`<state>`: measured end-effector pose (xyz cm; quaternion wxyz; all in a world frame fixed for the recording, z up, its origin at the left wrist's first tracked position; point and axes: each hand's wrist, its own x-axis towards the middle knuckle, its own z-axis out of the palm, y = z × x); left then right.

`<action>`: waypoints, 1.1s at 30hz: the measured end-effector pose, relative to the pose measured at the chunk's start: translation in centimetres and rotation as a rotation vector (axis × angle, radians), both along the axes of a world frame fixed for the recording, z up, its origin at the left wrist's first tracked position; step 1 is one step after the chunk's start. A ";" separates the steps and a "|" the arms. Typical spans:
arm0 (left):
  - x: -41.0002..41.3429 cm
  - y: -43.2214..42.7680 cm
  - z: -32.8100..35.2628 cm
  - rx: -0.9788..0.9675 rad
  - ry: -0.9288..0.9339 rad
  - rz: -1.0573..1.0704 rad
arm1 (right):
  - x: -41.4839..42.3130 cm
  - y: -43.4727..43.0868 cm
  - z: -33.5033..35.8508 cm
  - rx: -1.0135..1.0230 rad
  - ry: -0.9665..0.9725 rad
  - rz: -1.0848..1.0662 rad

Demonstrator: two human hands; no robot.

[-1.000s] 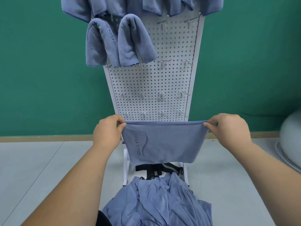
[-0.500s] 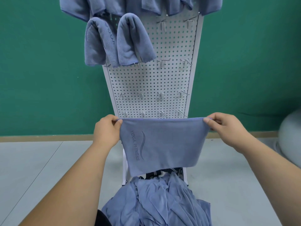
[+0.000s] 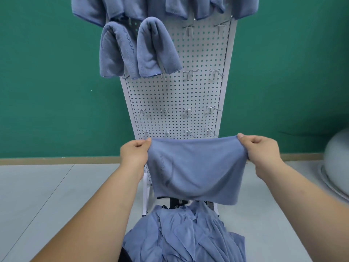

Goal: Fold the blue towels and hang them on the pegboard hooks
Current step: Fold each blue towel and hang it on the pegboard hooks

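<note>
One soft blue towel (image 3: 196, 173), slack folded rectangle.

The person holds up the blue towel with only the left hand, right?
No. In the head view, both the left hand and the right hand pinch the top corners of the blue towel.

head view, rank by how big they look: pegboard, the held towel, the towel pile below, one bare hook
1. pegboard
2-3. held towel and towel pile: look about alike; the pile is nearer and cut off by the frame, so unranked
4. bare hook
</note>
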<state>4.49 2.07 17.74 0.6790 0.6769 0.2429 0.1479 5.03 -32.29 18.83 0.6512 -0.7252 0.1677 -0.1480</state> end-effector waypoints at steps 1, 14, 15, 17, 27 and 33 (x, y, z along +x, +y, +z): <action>-0.2 -0.6 -0.1 0.015 0.005 -0.014 | 0.0 0.5 -0.3 -0.010 0.006 0.006; -2.8 -9.7 -1.1 0.045 -0.078 -0.404 | -3.0 9.6 -1.7 -0.343 -0.146 0.339; -2.9 -9.8 -1.1 0.046 -0.082 -0.406 | -3.2 9.8 -1.8 -0.362 -0.150 0.331; -3.1 -9.8 -1.2 0.057 -0.077 -0.404 | -3.5 10.1 -1.9 -0.396 -0.158 0.311; -4.0 -10.1 -0.2 -0.046 -0.063 -0.468 | -4.3 11.0 -2.4 -0.600 -0.217 0.276; -3.7 -9.3 0.6 0.037 -0.083 -0.555 | -3.1 9.3 -1.9 -0.627 -0.182 0.253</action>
